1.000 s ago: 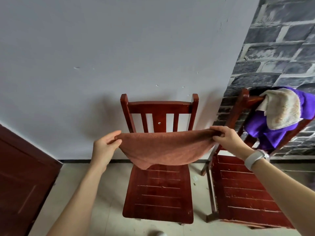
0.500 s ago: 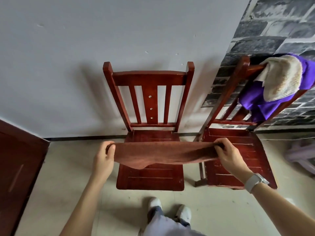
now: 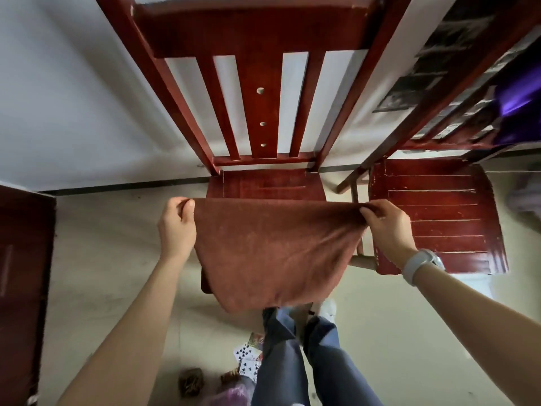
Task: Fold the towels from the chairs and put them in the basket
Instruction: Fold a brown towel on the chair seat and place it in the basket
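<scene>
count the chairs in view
2. One chair stands against the wall straight ahead, behind the brown towel. The other chair is just right of it, its back partly cut off by the frame. More may lie outside the view.

Grey wall (image 3: 73, 98) top left, dark stone-look wall (image 3: 456, 54) upper rt, beige floor (image 3: 102, 259), dark wood door (image 3: 23, 273) left edge.

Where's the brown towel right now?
Centre of the head view: the brown towel hangs stretched between the left hand and right hand, in front of the middle chair's seat.
</scene>
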The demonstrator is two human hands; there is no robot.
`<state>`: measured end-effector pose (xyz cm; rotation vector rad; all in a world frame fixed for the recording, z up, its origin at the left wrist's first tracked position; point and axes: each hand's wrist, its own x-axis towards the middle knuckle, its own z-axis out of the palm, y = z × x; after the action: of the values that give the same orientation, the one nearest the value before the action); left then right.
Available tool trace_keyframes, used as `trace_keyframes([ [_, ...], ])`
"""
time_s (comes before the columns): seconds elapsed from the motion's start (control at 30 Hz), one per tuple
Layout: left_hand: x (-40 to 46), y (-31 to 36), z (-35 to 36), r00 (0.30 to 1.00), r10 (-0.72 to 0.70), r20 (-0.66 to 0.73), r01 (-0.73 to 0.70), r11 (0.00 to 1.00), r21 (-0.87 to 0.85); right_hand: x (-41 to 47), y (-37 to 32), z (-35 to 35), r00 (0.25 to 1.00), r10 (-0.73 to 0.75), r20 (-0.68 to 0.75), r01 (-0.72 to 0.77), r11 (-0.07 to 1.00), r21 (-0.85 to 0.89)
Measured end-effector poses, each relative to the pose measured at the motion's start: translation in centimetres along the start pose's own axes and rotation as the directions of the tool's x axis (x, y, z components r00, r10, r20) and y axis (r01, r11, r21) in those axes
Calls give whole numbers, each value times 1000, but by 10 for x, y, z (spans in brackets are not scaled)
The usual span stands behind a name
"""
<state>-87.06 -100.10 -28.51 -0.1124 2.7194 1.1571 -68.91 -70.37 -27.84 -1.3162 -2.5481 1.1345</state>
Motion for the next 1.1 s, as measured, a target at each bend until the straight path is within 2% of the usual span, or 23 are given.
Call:
trace_keyframes([
  [0.17, 80, -41, 59, 999, -26, 47, 25, 1000, 17, 74, 16, 79, 997, 72, -10, -72, 997, -16],
  [0.27, 117, -60, 93, 1000, -3, 9, 3, 999, 37, 114, 20, 118, 987, 148, -59, -147, 989, 24],
  [0.4, 143, -73, 131, 992, -117, 56, 124, 982, -140, 148, 27, 152, 965, 245, -94, -237, 968, 83],
  [0.47, 139, -85, 142, 985, -145, 96, 155, 982, -108, 148, 35, 162, 958, 282, -62, -271, 952, 145],
  [0.53, 122, -105, 147, 972, -199, 128, 206, 977, -49, 133, 50, 169, 955, 295, -36, -288, 949, 130],
  [0.63, 72, -146, 147, 919, -362, 157, 355, 932, 70, 88, 83, 178, 939, 342, 24, -343, 939, 34],
  [0.73, 20, -179, 141, 865, -488, 120, 468, 869, 162, 31, 118, 184, 896, 437, 78, -434, 899, -52],
  [0.83, -13, -197, 137, 865, -495, 82, 477, 862, 170, -18, 146, 192, 853, 508, 120, -496, 860, -121],
  [0.97, -24, -205, 134, 859, -486, 157, 462, 871, 170, -53, 162, 202, 819, 556, 143, -533, 829, -170],
  [1.1, -26, -203, 129, 852, -492, 182, 494, 869, 33, -62, 160, 206, 804, 574, 155, -540, 814, -215],
])
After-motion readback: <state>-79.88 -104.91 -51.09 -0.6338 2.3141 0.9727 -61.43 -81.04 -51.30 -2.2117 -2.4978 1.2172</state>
